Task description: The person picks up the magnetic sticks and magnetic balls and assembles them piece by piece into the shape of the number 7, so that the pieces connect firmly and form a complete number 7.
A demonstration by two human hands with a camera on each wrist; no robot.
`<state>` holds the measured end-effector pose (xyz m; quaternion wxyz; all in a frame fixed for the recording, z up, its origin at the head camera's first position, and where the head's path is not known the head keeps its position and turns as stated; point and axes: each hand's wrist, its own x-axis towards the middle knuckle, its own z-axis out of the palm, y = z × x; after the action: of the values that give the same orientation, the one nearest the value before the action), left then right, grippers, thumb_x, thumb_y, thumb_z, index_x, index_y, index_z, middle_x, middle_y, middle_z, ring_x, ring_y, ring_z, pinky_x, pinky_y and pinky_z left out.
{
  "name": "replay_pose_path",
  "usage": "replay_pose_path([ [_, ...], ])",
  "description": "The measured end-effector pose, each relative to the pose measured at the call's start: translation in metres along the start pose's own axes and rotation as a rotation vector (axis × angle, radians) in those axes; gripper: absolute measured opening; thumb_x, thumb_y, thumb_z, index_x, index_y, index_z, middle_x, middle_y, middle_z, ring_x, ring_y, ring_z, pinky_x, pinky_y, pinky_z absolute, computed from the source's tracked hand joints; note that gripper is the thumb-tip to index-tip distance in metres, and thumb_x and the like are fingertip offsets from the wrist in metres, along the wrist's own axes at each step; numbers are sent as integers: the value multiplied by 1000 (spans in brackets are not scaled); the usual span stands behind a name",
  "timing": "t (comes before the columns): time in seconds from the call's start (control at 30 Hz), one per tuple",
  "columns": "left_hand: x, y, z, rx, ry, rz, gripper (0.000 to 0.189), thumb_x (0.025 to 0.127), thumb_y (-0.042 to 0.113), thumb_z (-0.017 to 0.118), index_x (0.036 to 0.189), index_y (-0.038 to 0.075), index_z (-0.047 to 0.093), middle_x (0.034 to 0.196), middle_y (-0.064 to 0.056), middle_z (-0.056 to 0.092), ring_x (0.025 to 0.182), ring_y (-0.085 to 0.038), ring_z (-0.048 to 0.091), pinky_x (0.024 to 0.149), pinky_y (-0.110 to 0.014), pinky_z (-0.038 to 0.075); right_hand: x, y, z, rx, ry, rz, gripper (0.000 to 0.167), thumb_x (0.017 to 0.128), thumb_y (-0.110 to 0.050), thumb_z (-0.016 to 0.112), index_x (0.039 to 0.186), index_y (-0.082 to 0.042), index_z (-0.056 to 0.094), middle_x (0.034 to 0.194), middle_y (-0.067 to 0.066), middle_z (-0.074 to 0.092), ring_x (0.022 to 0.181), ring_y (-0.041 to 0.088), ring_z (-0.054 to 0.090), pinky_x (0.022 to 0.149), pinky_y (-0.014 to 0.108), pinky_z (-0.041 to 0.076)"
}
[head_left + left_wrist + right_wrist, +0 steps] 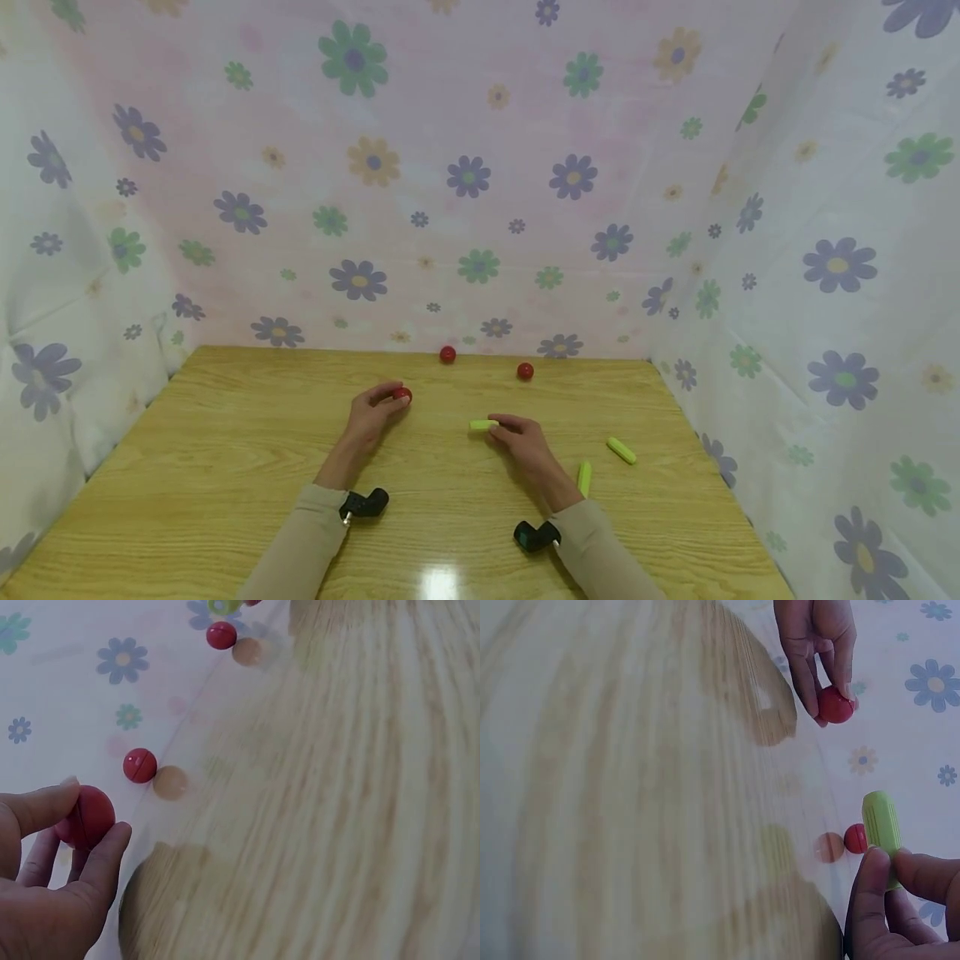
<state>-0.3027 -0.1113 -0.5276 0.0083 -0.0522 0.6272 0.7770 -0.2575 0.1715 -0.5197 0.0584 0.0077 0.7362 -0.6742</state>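
Note:
My left hand (pixel 369 418) pinches a shiny red ball (pixel 404 393) between thumb and fingers over the left-centre of the table. The left wrist view shows a thin seam around this ball (pixel 96 816). Right of it, my right hand (pixel 528 447) grips one end of a short light-green ridged stick (pixel 478 426), whose free end points left in the head view. In the right wrist view the stick (pixel 882 821) stands up from the thumb and fingertips, with grooves along its side.
Two more red balls lie near the table's back edge, one at the middle (pixel 447 355) and another farther right (pixel 525 372). Two green sticks rest on the right: one slanted (pixel 621 451), one beside my right wrist (pixel 584 477). Flowered cloth (pixel 420 167) encloses the wooden table (pixel 247 433).

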Motion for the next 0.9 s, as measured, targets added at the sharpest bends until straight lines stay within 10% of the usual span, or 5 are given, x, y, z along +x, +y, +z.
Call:
replay_pose_path([
  [0.9,-5,-3,10,47,-2,-5,44,91,0,73,132,-9,61,127,-18,61,100,-8,60,78,-15,53,24,-3,21,69,-21,-9,36,102,-2,59,132,16,57,122,26,63,93,11,67,84,23,57],
])
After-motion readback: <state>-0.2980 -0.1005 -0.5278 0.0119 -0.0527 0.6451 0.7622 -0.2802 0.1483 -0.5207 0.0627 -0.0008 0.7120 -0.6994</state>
